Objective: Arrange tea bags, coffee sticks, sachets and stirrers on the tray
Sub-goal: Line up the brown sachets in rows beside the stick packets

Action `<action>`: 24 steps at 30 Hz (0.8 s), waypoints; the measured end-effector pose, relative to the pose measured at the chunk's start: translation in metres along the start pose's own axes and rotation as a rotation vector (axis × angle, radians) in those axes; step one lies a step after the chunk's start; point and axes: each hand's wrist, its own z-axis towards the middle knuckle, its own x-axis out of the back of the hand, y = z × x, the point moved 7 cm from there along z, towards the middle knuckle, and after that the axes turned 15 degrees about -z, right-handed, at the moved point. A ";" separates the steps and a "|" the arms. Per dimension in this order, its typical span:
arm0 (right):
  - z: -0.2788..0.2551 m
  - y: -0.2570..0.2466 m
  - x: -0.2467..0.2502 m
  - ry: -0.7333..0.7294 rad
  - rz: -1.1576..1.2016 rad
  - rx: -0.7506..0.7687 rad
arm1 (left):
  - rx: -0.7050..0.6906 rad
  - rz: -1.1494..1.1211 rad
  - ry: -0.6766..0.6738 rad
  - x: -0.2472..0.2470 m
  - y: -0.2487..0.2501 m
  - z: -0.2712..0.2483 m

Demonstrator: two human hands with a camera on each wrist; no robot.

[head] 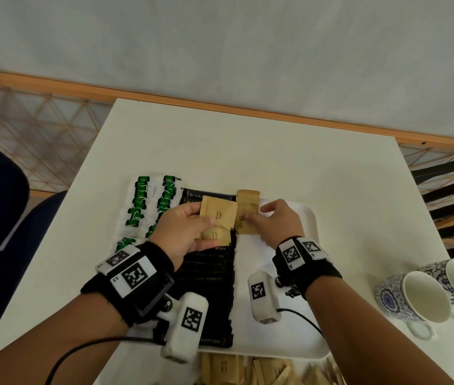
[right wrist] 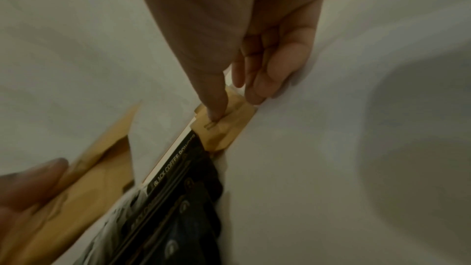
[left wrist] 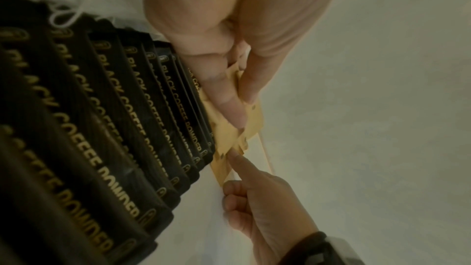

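The right hand [right wrist: 254, 51] points down, its index fingertip [right wrist: 215, 112] pressing a brown sachet [right wrist: 224, 128] that lies on the white tray [right wrist: 305, 168]; the other fingers are curled just beside the sachet's far edge. Black coffee sticks [right wrist: 183, 198] printed "BLACK COFFEE POWDER" overlap in a row that runs up to the sachet. At lower left, blurred, the left hand [right wrist: 28, 184] holds more brown sachets [right wrist: 84, 194] above the row.
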 end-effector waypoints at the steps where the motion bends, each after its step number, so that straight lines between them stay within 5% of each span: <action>1: -0.001 -0.001 0.001 0.000 -0.019 0.001 | 0.000 0.003 0.003 0.000 0.000 0.000; 10: -0.005 -0.001 0.004 0.001 0.068 0.016 | 0.015 0.033 0.015 -0.005 -0.005 0.001; 14: -0.016 -0.014 0.015 0.049 0.237 0.141 | 0.018 0.065 0.002 -0.007 -0.009 0.001; 20: -0.038 -0.047 0.011 -0.196 0.198 0.392 | -0.007 0.153 -0.058 -0.015 -0.011 -0.005; 24: -0.032 -0.032 0.026 -0.114 0.222 0.333 | -0.026 0.169 -0.074 -0.014 -0.008 -0.007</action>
